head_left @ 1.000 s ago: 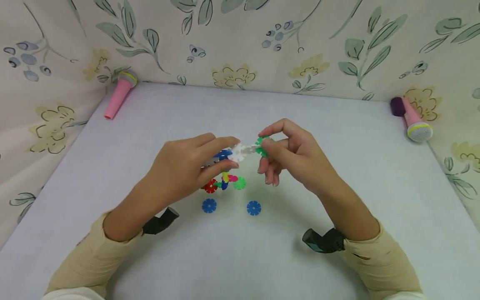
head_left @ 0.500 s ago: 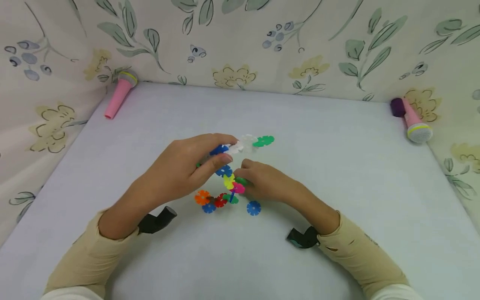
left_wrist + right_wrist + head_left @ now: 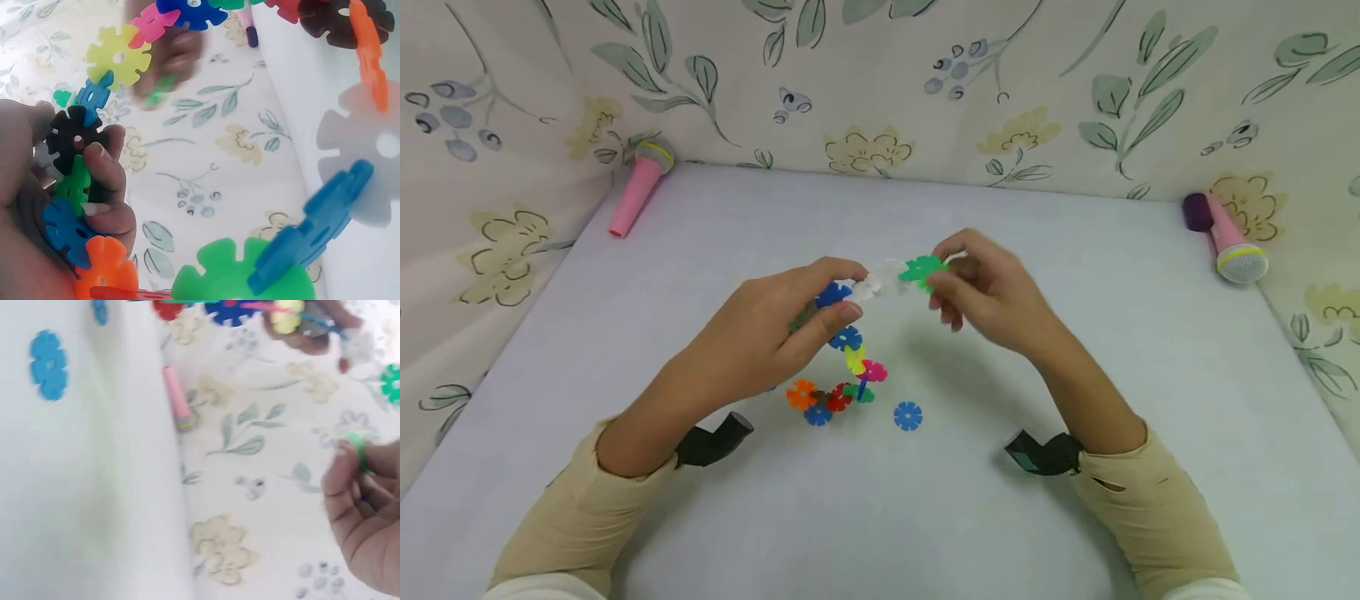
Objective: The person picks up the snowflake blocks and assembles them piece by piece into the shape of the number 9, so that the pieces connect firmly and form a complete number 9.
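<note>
My left hand grips a chain of plastic snowflake discs above the table. Its raised end runs blue, white, clear, then a green end disc. The rest hangs down through a blue disc, a yellow one and a pink one to a cluster of orange, red, green and blue discs on the table. In the left wrist view my left hand curls round the chain's black, green and blue discs. My right hand pinches a small green disc right at the chain's green end.
One loose blue disc lies on the pale table in front of the cluster. Pink toy microphones lie at the back left corner and the back right corner. Floral cloth walls stand on three sides.
My right hand dropped to the table beside the hanging discs, then rose back to the chain's green end with a green disc. My left hand stayed almost still.
</note>
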A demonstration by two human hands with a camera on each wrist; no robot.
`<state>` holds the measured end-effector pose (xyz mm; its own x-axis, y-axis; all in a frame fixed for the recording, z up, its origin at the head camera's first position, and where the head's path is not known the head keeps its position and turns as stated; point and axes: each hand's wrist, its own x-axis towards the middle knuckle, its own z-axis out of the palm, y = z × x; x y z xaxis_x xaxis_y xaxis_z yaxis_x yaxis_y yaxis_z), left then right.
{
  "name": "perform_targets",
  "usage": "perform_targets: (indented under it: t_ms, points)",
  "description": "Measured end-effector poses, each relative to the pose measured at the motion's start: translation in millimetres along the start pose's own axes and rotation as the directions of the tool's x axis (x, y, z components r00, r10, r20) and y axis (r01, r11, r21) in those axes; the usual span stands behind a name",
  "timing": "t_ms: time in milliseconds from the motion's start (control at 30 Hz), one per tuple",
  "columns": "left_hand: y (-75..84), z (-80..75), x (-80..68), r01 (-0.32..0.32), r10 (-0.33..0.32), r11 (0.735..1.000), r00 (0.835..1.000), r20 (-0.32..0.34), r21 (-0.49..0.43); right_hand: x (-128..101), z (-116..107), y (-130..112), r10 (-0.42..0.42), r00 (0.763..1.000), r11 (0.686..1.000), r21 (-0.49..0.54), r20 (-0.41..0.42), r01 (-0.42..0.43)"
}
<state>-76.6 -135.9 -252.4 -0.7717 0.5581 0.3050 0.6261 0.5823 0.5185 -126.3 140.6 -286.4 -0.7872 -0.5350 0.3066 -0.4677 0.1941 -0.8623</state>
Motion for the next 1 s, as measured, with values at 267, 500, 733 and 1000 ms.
perform_targets:
  t_ms: [267,500,733,1000]
  points:
    - [0.0,0.8,-0.2,0.004,-0.004,1.0,1.0,-0.022,-0.017,-8,-6,-33,-0.27,0.922,0.956,0.035,-0.279,0.291]
    - [0.4,2.3,-0.6,0.008,-0.009,1.0,1.0,-0.02,-0.02,-11,-1,-40,-0.3,0.902,0.953,-0.045,-0.31,0.301]
    - [0.3,3.1,0.1,-0.006,0.006,1.0,1.0,-0.027,-0.021,-10,0,-40,-0.296,0.903,0.954,-0.059,-0.312,0.293]
    - [0.8,4.0,0.3,-0.01,0.01,1.0,1.0,-0.025,-0.011,-11,1,-39,-0.269,0.917,0.961,-0.028,-0.295,0.273]
